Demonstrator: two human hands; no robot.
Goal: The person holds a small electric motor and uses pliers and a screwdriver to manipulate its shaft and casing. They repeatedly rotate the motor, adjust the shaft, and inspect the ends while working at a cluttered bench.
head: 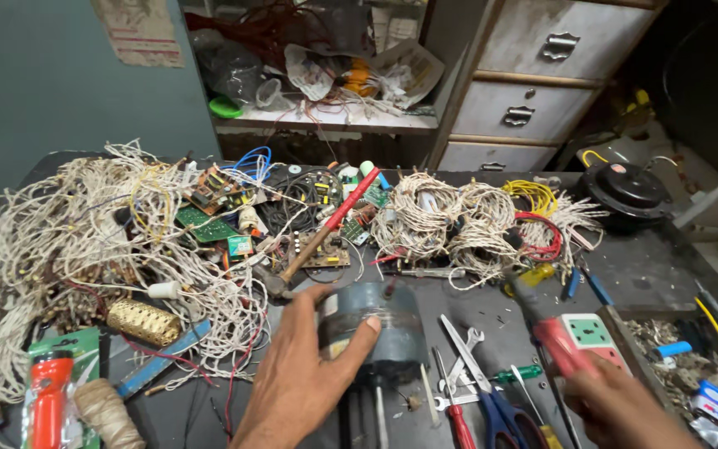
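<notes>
Your left hand (297, 378) rests fingers spread on the grey round motor (373, 328), near the desk's (641, 270) front edge; grip apart, steadying only. Your right hand (617, 407) is clamped on a red-handled tool (552, 328). Press the motor flat so it cannot roll. Scissors (479, 378), spanners and a screwdriver (515, 374) lie just beside; wire tangles (68, 241) crowd the left side.
</notes>
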